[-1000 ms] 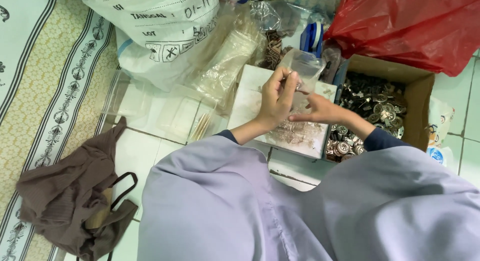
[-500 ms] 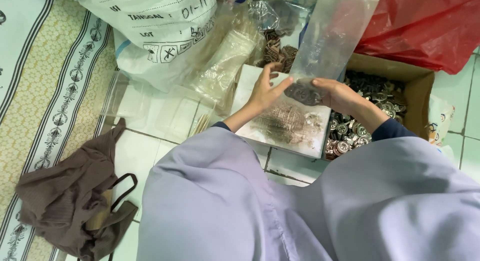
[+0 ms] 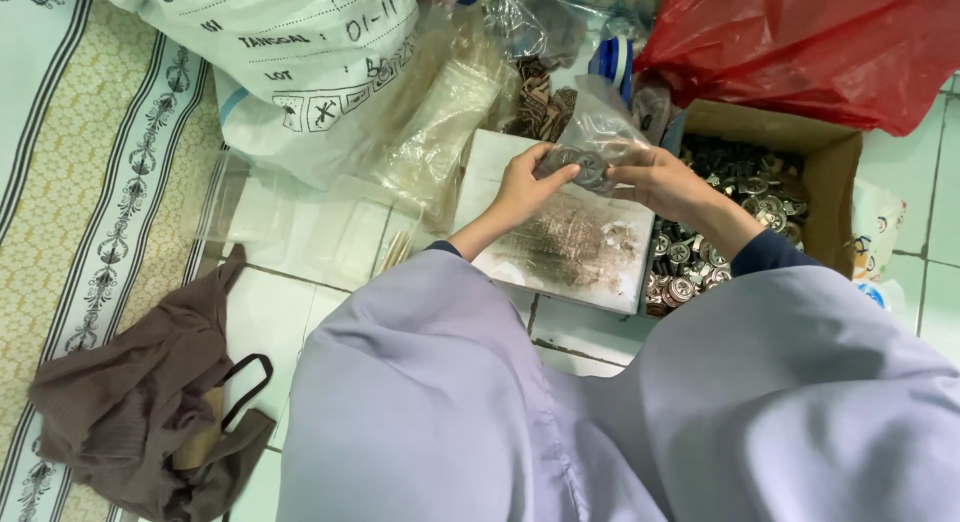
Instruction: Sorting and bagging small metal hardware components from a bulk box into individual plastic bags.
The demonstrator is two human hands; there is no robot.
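Two hands meet over a white tray: the left hand (image 3: 527, 185) and the right hand (image 3: 662, 180) both have their fingers pinched tight on one small clear plastic bag (image 3: 592, 142) with little metal pieces inside. To the right sits one cardboard box (image 3: 812, 142) full of round metal buttons (image 3: 745, 187), with one red plastic bag (image 3: 800, 42) behind it and one big white sack (image 3: 290, 52) far left. The floor is white tile (image 3: 265, 312), with one patterned mat (image 3: 90, 172) and one brown cloth (image 3: 140, 402) on the left.

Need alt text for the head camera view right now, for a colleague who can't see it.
Both hands, left hand and right hand, grip a small clear plastic bag holding small metal pieces, above a white board. An open cardboard box of metal parts sits to the right, a red plastic bag behind it.
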